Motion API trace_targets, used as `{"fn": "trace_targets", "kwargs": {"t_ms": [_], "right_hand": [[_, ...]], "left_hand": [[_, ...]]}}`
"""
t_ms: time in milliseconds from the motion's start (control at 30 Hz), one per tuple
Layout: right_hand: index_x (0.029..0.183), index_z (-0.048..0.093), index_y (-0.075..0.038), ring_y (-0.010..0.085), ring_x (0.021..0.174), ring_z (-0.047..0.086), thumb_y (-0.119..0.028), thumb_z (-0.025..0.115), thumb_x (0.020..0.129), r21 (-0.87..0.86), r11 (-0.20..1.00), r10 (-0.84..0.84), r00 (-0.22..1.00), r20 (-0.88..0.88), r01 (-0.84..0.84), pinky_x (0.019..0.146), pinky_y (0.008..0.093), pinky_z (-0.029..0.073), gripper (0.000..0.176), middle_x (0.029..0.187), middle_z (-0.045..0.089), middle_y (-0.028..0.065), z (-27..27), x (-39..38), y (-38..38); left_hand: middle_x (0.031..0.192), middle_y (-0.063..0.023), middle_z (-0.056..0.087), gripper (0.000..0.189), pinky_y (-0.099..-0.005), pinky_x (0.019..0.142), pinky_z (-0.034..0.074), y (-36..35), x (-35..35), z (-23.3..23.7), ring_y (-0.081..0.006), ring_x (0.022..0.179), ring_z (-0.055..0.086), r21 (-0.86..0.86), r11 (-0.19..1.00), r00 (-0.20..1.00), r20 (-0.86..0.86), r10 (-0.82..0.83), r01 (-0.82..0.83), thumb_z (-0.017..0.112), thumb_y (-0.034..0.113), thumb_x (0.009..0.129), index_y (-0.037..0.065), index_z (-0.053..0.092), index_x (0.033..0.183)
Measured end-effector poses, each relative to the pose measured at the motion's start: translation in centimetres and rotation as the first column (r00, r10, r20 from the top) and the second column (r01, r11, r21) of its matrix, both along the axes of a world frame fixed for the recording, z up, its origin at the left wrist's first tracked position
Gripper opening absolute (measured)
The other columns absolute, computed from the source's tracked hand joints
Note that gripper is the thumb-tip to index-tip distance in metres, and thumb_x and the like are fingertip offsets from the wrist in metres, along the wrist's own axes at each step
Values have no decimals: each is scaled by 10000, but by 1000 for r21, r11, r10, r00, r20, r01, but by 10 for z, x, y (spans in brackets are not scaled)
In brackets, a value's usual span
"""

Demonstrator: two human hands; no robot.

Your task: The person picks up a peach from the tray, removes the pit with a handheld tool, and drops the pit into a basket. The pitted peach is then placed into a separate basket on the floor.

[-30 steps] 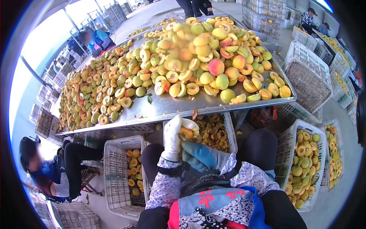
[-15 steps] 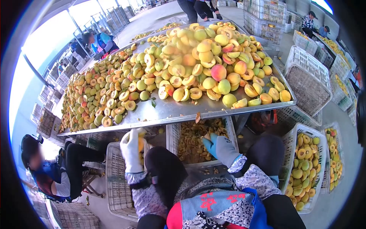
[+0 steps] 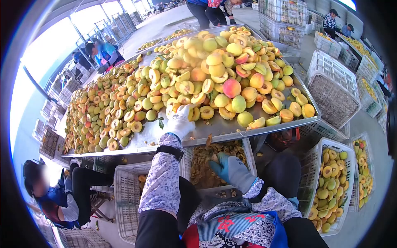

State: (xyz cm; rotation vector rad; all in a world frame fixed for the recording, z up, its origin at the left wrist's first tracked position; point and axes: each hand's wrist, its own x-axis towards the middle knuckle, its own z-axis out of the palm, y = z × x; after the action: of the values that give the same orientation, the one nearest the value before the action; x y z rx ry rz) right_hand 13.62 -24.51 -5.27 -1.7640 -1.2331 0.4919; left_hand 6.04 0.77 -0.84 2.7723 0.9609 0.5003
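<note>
My left hand [image 3: 180,120], in a white glove, reaches over the near edge of the metal table [image 3: 202,129]. Its fingers close around a peach half [image 3: 176,107] at the front of the big pile of peaches [image 3: 231,89], many of them cut in half with a hollow or stone showing. Lower down, my right hand [image 3: 232,170], in a blue-and-grey glove, is closed above a white crate [image 3: 250,159] with brown pits and scraps [image 3: 202,167]. A small tan tip [image 3: 214,158] shows by its fingers; what it belongs to is hidden.
A crate [image 3: 124,198] stands at my left knee and a crate of peach halves [image 3: 331,186] at my right. Stacked crates [image 3: 334,89] are beyond the table's right corner. A seated person [image 3: 53,194] is at left; others work around the table's far side.
My left hand has moved up from the left crate to the peach pile on the table. My right hand has shifted slightly left and down, still closed over the scrap crate.
</note>
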Motion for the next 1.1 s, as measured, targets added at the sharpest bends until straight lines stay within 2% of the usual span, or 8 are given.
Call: {"fn": "trace_targets", "kwargs": {"t_ms": [167, 233, 400, 500, 633, 767, 867, 1100], "right_hand": [[977, 668, -59, 443, 782, 659, -312, 674, 930, 123, 989, 96, 989, -116, -82, 647, 500, 520, 258, 817, 673, 250, 15, -7, 0], [961, 648, -43, 427, 764, 671, -284, 672, 935, 193, 980, 80, 990, -118, -56, 617, 459, 512, 243, 799, 673, 234, 7, -9, 6], [943, 628, -29, 425, 766, 682, -248, 659, 947, 167, 986, 37, 990, -135, -14, 580, 429, 505, 221, 781, 675, 222, 23, -18, 13], [949, 631, -32, 439, 791, 676, -245, 652, 951, 277, 961, 20, 990, -140, 19, 576, 452, 502, 214, 775, 672, 232, 28, -27, 13], [972, 654, -49, 454, 761, 655, -333, 650, 947, 173, 984, -25, 994, -102, 43, 605, 518, 509, 285, 771, 657, 260, 15, -31, 15], [975, 633, -4, 466, 783, 665, -314, 637, 962, 149, 988, 62, 990, -126, -43, 578, 474, 502, 310, 777, 667, 252, 0, -35, 14], [980, 630, 3, 474, 763, 655, -342, 621, 971, 121, 992, 49, 985, -164, -29, 568, 483, 493, 346, 770, 662, 255, 2, -41, 12], [978, 623, 23, 460, 751, 667, -367, 603, 982, 86, 991, 107, 993, -52, -102, 581, 493, 493, 390, 776, 666, 255, -1, -38, 7]], "left_hand": [[1239, -143, 605, 532, -391, 946, 516, 14, -30, -9, -310, 1115, 621, -180, 980, 977, 210, -50, 89, 676, 124, 828, 122, 539, 1342], [1251, -125, 594, 455, -440, 904, 550, -23, -40, 27, -306, 1115, 618, -820, 482, 705, 538, 462, 309, 663, 156, 894, 92, 538, 1327], [1369, -167, 540, 499, -488, 965, 536, -65, -62, -1, -383, 1267, 555, -627, 191, 387, 662, 641, 756, 563, 330, 1005, 68, 456, 1416], [1393, -181, 526, 543, -522, 1023, 491, -104, -58, -7, -404, 1293, 528, -565, 534, 478, 823, 308, 629, 522, 367, 1013, 33, 433, 1432], [1313, -215, 572, 552, -482, 927, 556, -138, -52, 13, -399, 1191, 596, -513, 136, 326, 705, 630, 847, 549, 366, 993, -34, 476, 1365], [1236, -202, 625, 470, -422, 846, 580, -138, -58, 21, -340, 1055, 662, -705, 31, 491, 524, 695, 709, 536, 360, 999, -21, 551, 1273], [1139, -180, 666, 416, -402, 821, 582, -153, -46, 26, -306, 993, 678, -773, 283, 432, 573, 696, 568, 553, 348, 992, -7, 599, 1205], [1086, -165, 675, 382, -392, 813, 586, -157, -47, 10, -290, 961, 677, -752, 296, 419, 597, 685, 589, 552, 326, 987, -2, 622, 1171]]}}
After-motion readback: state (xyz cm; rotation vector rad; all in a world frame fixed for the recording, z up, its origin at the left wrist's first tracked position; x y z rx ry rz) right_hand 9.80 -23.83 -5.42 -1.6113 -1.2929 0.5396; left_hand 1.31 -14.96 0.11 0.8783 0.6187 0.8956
